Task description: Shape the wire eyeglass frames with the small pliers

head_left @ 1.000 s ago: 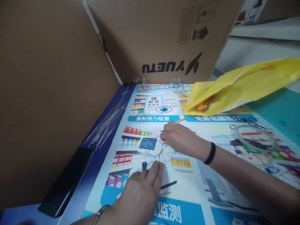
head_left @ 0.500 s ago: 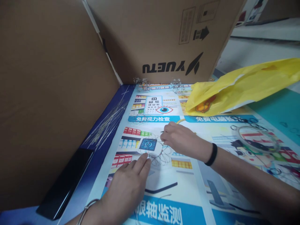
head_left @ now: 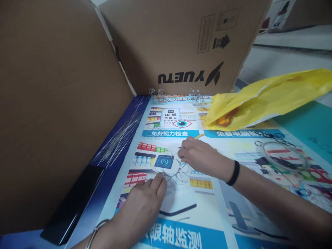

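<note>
A loop of thin wire bent into petal-like shapes [head_left: 183,174] lies on the printed sheet between my hands. My left hand [head_left: 145,200] is at its near side, thumb and fingertips closed on the wire rim. Above and to the right, my right hand [head_left: 195,154] is wrapped round yellow-handled pliers [head_left: 200,136]. Their dark tip points left, close to the wire's right side; most of the tool is hidden in my fist. I cannot tell whether the jaws grip the wire.
Cardboard walls [head_left: 186,41] stand at the left and back. Loose straight wires [head_left: 116,140] and a black flat object [head_left: 74,204] lie at the left. Finished-looking wire pieces [head_left: 196,97] sit at the back. A yellow bag [head_left: 249,100] and a wire coil [head_left: 306,162] are at the right.
My left fingers have drawn in slightly at the wire's near rim. My right hand stays nearly in place with the pliers. The whole view has shifted down a little.
</note>
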Demonstrator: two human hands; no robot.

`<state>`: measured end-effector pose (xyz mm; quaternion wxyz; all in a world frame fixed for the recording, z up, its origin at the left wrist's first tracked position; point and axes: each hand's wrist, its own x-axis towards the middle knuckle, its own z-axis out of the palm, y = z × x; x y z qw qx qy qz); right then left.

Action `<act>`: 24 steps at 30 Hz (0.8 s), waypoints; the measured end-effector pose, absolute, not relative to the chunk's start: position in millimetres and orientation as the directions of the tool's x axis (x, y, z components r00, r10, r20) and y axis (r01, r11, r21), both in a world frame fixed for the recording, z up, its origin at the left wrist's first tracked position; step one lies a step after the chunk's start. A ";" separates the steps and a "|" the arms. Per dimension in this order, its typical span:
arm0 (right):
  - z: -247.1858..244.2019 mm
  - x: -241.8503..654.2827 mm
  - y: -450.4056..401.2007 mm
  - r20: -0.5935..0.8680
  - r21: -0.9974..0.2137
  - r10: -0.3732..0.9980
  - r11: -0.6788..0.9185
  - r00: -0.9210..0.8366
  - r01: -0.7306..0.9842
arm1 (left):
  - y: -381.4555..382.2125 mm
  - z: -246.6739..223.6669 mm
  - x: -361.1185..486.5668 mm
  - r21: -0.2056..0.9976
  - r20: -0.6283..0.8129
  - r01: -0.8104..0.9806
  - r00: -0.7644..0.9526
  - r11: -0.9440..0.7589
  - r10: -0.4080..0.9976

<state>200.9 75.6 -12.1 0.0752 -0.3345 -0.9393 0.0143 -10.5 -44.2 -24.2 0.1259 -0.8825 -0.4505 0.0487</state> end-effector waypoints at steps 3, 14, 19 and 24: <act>-12.8 200.8 76.0 0.140 -0.075 0.623 0.781 -0.769 0.620 | -46.1 -23.3 -9.4 -0.295 -0.006 0.765 0.598 -0.573 0.802; -14.7 201.3 77.1 0.147 -0.093 0.623 0.782 -0.768 0.616 | -46.0 -21.0 -8.7 -0.327 -0.033 0.741 0.611 -0.586 0.791; -16.2 201.6 77.9 0.152 -0.091 0.618 0.786 -0.772 0.611 | -45.7 -23.8 -13.1 -0.297 -0.006 0.745 0.624 -0.597 0.781; -17.0 201.6 78.1 0.157 -0.089 0.617 0.787 -0.771 0.611 | -45.8 -24.7 -13.9 -0.300 -0.005 0.745 0.623 -0.596 0.782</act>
